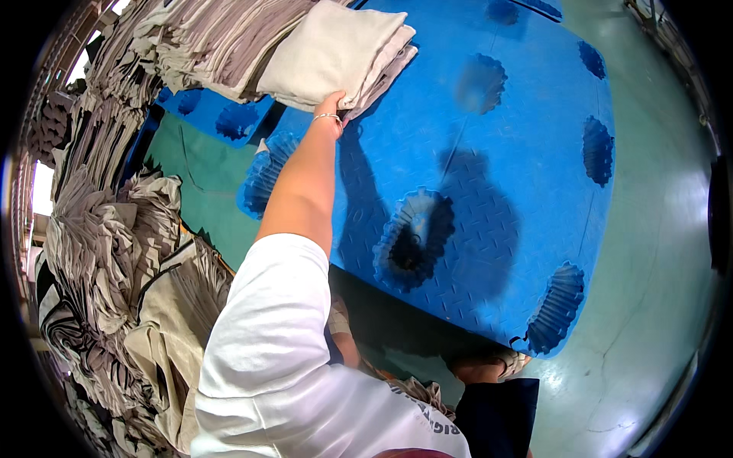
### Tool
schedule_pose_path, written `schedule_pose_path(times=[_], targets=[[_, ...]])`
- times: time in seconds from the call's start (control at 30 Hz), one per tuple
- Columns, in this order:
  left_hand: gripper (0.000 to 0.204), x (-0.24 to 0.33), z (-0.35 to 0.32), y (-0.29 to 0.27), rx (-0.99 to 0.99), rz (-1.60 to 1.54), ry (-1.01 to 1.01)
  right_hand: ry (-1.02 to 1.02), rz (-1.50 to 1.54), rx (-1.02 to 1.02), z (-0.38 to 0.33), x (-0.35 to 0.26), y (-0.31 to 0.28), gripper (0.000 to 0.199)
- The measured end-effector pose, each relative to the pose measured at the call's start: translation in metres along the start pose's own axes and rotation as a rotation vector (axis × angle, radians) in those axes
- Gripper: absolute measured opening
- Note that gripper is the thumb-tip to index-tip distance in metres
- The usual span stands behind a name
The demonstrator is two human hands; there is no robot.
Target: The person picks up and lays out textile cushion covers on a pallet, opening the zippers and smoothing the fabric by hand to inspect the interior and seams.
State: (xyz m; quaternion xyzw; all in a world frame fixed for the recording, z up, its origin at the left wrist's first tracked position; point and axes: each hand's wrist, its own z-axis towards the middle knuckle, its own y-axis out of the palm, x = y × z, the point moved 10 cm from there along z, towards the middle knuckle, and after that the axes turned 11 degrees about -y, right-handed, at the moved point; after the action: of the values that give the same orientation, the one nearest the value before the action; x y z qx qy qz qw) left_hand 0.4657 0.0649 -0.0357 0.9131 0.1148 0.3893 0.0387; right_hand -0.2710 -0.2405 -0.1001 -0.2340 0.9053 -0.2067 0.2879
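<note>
My left hand (333,107), a bracelet at its wrist, reaches far forward. It is closed on the near edge of a small pile of folded beige cloths (334,53), some of its fingers hidden by the fabric. The pile lies at the far left part of a blue plastic pallet (534,114), against a long row of more folded cloths (217,42). My right hand is out of the picture.
Heaps of loose beige and grey cloth (114,259) stand along the left side. The pallet has ribbed round openings (412,238) and a raised tread pattern. Green floor (649,290) runs along its right. My sandalled foot (489,368) is close to the near edge.
</note>
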Motion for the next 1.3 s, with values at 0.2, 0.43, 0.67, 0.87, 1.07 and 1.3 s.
schedule_pose_path(times=[0.2, 0.43, 0.67, 0.87, 1.07, 1.3], targets=[[0.039, -0.057, -0.025, -0.030, -0.038, 0.062, -0.149, -0.212, -0.245, -0.126, 0.019, -0.054, -0.016, 0.022], [0.046, -0.124, -0.167, -0.117, -0.511, 0.958, -0.228, -0.700, -0.598, -0.291, 0.034, -0.183, -0.004, 0.024], [0.027, -0.146, -0.273, -0.338, -0.055, 0.520, 0.089, -0.884, -0.625, -0.327, -0.005, -0.295, 0.025, 0.028], [0.048, -0.147, -0.401, -0.423, 0.520, 1.112, 0.297, -1.043, -0.855, -0.286, -0.039, -0.298, 0.013, 0.029], [0.084, -0.177, -0.456, -0.457, 0.467, 1.507, -0.122, -1.018, -0.892, -0.278, -0.057, -0.324, 0.008, 0.028], [0.074, -0.183, -0.441, -0.444, 0.652, 1.363, -0.151, -1.029, -0.938, -0.292, -0.051, -0.323, 0.006, 0.031]])
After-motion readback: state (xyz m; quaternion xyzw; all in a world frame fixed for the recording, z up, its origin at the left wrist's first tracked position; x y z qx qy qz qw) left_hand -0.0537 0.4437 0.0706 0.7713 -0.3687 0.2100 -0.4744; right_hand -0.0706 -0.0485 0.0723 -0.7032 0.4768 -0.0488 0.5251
